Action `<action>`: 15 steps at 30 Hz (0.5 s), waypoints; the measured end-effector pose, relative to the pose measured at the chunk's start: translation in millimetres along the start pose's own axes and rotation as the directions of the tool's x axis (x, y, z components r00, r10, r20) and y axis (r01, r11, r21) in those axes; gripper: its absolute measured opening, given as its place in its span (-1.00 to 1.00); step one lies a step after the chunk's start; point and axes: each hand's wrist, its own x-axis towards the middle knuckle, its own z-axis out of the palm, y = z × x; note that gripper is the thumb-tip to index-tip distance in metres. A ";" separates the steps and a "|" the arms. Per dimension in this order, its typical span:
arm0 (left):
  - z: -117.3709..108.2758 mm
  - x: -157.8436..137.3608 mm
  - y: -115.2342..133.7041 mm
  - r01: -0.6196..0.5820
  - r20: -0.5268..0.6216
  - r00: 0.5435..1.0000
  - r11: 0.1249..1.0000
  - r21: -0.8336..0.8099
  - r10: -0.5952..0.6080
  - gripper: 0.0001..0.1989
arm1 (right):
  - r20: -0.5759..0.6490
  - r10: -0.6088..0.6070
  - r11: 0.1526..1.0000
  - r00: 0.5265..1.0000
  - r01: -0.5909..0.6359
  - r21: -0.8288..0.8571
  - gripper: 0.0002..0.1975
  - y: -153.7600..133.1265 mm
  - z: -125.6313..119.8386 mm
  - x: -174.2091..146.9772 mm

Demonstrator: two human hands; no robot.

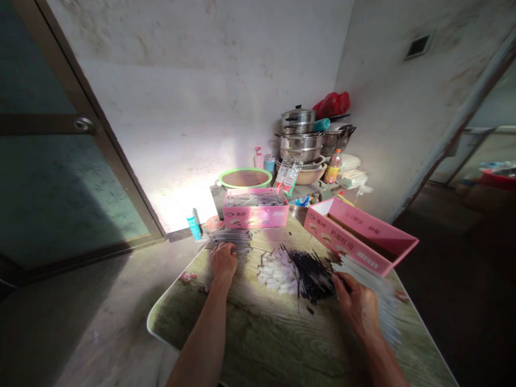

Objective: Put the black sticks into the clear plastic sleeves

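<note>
My left hand (pixel 223 263) rests at the near edge of a row of thin clear tubes with dark insides (pixel 231 236) on the table's far left. Its fingers are curled down; what they hold, if anything, is hidden. Closed in a pinch, my right hand (pixel 358 303) is beside a pile of thin black sticks (pixel 312 274); its fingertips hide what is in them. Left of the black sticks lies a heap of short whitish pieces (pixel 277 271). Long translucent tubes (pixel 373 282) spread beyond and under my right hand.
A pink box (pixel 256 219) filled with similar tubes stands at the table's (pixel 258 333) far edge. Another pink box (pixel 336 234) sits at the right. Behind are a green-rimmed basket (pixel 245 171), steel pots (pixel 300 142) and an orange-capped bottle (pixel 332 167). A blue-green can (pixel 194 226) stands left.
</note>
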 end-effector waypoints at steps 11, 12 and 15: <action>-3.1 -8.1 12.1 -0.058 0.100 0.993 0.998 -0.009 0.059 -0.94 | -0.013 0.016 1.000 1.000 -0.016 0.013 -0.46 -1.4 -0.7 0.4; -3.7 -7.7 12.5 -0.058 0.096 0.994 0.998 -0.013 0.059 -0.95 | -0.012 0.021 1.000 1.000 -0.021 0.018 -0.46 -0.9 -0.5 0.5; -4.9 -5.4 16.7 -0.114 0.077 0.990 0.992 -0.060 0.118 -0.97 | 0.002 0.042 0.997 0.999 -0.042 0.065 -0.48 -1.9 -1.3 1.1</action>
